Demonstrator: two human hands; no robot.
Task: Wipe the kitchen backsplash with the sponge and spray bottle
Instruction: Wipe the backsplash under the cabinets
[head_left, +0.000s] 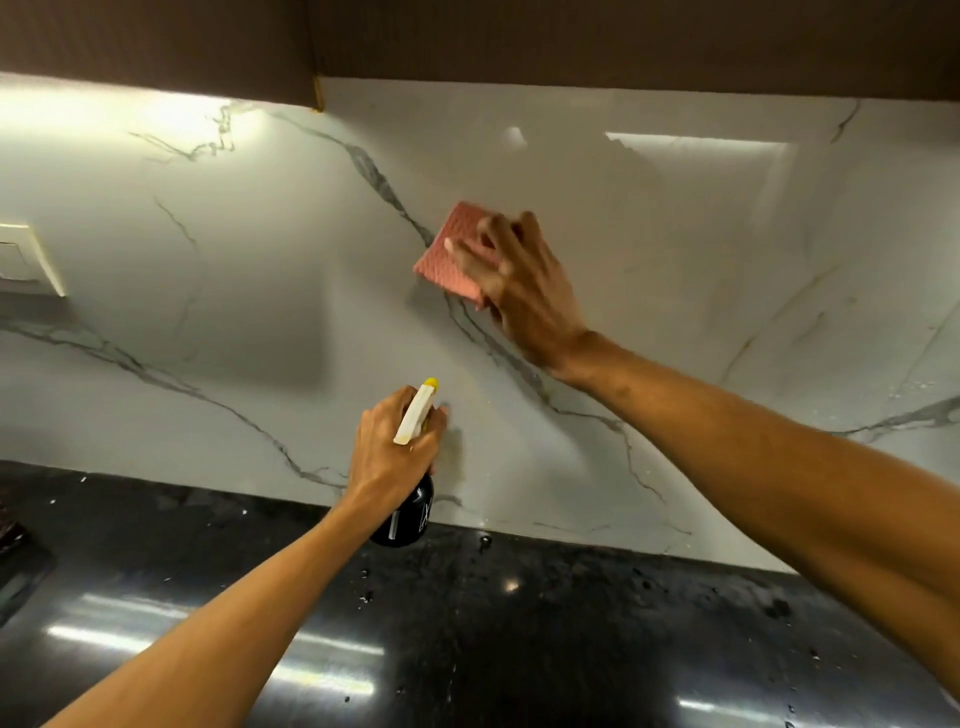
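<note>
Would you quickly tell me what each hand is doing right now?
Left hand: grips the spray bottle.
Right hand: open, pressing the sponge against the backsplash.

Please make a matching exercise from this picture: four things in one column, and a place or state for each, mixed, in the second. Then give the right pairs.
Column one:
1 sponge
2 spray bottle
3 wall switch
4 counter

Column two:
A gripped by the left hand
B at the left edge of the backsplash
C pressed on the backsplash by the right hand
D black, with water drops

Pairs: 1-C; 2-A; 3-B; 4-D.
</note>
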